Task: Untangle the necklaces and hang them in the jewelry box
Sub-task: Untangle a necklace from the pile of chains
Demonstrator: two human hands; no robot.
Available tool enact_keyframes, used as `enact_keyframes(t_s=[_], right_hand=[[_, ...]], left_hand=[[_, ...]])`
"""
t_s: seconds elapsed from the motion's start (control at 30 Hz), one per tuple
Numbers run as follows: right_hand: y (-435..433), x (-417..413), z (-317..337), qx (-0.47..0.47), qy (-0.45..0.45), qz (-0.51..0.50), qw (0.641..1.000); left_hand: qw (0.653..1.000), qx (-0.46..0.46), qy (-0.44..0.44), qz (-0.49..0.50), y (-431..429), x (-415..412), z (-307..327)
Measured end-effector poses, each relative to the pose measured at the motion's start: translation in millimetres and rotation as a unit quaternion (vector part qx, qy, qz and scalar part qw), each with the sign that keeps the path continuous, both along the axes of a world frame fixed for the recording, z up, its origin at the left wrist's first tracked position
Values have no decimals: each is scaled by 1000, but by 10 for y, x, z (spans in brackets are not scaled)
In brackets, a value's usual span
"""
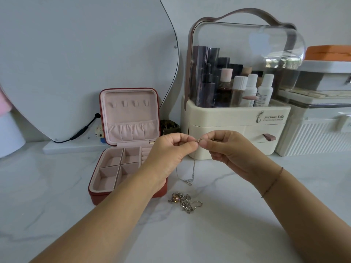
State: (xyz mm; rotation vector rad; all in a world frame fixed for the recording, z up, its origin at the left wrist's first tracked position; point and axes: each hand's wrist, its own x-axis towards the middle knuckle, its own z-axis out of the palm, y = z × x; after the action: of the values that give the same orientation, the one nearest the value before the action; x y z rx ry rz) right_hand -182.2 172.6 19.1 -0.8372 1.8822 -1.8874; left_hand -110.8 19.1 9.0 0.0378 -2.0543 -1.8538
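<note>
Left hand (171,150) and right hand (229,149): both are pinching a small rose-gold pendant (202,139) between thumb and fingertips, fingers curled, holding it above the marble countertop (247,215). Silver chain necklace (193,168): is hanging from the pinch, its lower end reaching the countertop. Tangled necklaces (184,202): are lying heaped nearer the camera, apart from the hands. Red jewelry box (131,114): is standing open at left, lid upright, hooks (129,104) showing. Cosmetic organizer (235,118): is standing behind the hands.
</note>
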Motion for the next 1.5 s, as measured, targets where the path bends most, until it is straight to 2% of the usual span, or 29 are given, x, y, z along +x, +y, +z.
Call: enact_keyframes(t_s=[0.17, 0.4, 0.6, 0.77, 0.87, 1.03, 1.1, 1.3, 1.5], right_hand=[[-23, 9, -11, 15, 28, -4, 999], [-76, 13, -56, 105, 102, -25, 989], [-13, 22, -1, 29, 27, 31, 999], [-23, 1, -8, -44, -53, 48, 996], [-21, -21, -13, -48, -56, 42, 996], [-26, -33, -31, -7, -6, 22, 1000], [-16, -24, -22, 3, 4, 19, 1000], [10, -1, 14, 30, 31, 6, 999], [18, -12, 19, 42, 53, -12, 998]], left_hand=[[999, -33, 0, -6, 1, 8, 0], [999, -18, -21, -24, 20, 11, 14], [995, -60, -39, -67, 26, 8, 7], [993, -115, -9, -25, -10, -25, -24], [996, -91, -8, -15, -6, -28, -17], [997, 34, -14, -61, 32, -4, 31], [996, 53, -21, -69, 37, 6, 32], [998, -16, -35, -56, -2, -9, 16], [999, -25, -16, -21, 2, -6, 14]])
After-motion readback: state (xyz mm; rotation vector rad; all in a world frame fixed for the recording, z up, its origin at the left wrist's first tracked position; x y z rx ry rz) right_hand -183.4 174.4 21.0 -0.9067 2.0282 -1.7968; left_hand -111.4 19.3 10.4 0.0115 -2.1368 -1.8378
